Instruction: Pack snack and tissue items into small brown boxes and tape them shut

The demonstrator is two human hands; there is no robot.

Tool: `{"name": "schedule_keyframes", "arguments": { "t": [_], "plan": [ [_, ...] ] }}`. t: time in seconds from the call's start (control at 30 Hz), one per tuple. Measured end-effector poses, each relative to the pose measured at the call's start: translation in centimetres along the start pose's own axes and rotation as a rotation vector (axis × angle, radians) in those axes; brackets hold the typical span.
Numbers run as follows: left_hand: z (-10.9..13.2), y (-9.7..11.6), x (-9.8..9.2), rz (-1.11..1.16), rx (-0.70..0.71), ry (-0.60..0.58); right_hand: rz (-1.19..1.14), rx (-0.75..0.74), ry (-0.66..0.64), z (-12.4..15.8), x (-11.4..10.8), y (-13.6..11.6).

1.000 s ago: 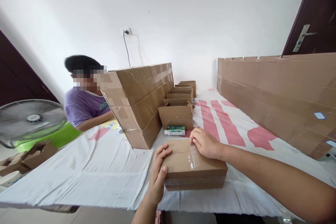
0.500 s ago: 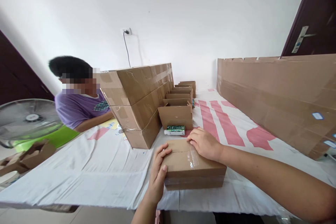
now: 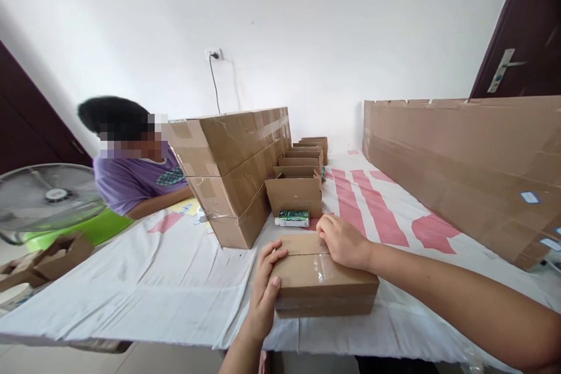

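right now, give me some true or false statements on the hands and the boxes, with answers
1. The left hand and right hand both touch the box. True.
2. That box is open. False: it is shut, with clear tape across its top.
3. A green and white pack lies beyond the box, in front of an open carton. True.
4. The fan stands at the right edge. False: it is at the left edge.
5. The right hand holds the pack. False: it rests on the box, apart from the pack.
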State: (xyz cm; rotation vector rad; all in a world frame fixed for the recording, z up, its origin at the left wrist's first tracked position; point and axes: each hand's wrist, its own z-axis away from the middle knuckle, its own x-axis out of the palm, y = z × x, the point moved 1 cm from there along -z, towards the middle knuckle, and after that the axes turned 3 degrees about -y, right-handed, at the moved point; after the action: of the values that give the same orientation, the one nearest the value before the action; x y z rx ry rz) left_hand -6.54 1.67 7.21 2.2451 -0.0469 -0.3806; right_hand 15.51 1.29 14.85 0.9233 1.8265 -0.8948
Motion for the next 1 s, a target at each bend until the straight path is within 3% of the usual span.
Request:
{"name": "schedule_keyframes", "arguments": {
  "t": [0.13,0.63,0.83,0.9,1.0],
  "plan": [
    [0.0,0.1,0.0,0.006,0.019,0.016,-0.170,-0.043,0.122,0.9,0.1,0.3],
    [0.2,-1.0,-0.4,-0.004,0.056,-0.055,-0.308,-0.266,0.234,1.8,-0.7,-0.4],
    [0.1,-1.1,-0.4,0.007,0.039,-0.056,-0.441,-0.065,0.350,1.8,-1.2,0.0],
    [0.1,-1.2,-0.4,0.007,0.034,-0.053,-0.516,-0.006,0.318,2.0,-1.7,-0.1],
    [0.1,-1.2,-0.4,0.008,0.026,-0.039,-0.515,-0.010,0.112,2.4,-2.9,-0.5]
  ]
}}
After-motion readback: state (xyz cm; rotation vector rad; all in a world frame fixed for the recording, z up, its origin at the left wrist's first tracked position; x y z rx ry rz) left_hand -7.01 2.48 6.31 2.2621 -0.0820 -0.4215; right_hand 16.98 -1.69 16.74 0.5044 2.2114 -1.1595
